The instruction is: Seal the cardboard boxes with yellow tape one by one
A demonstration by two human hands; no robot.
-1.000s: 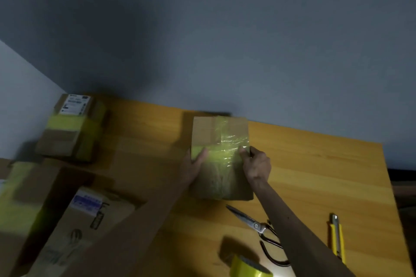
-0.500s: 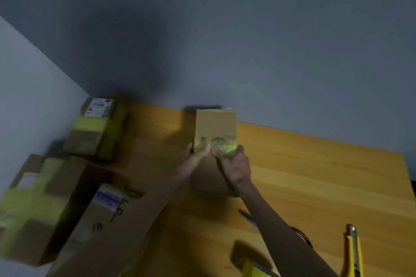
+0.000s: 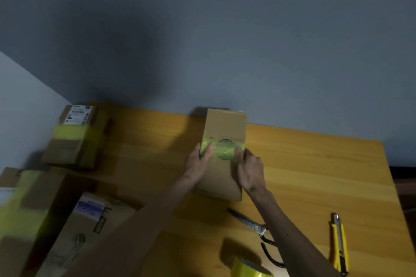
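Two hands clasp the cardboard box between them, left hand and right hand each thumbing down the yellow tape strip. Smoothing step, by my judgement; next, its ends need rubbing down the sides.

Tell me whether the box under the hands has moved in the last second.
Yes. The cardboard box was turned to show a narrower face, but stays in place just beyond the scissors.
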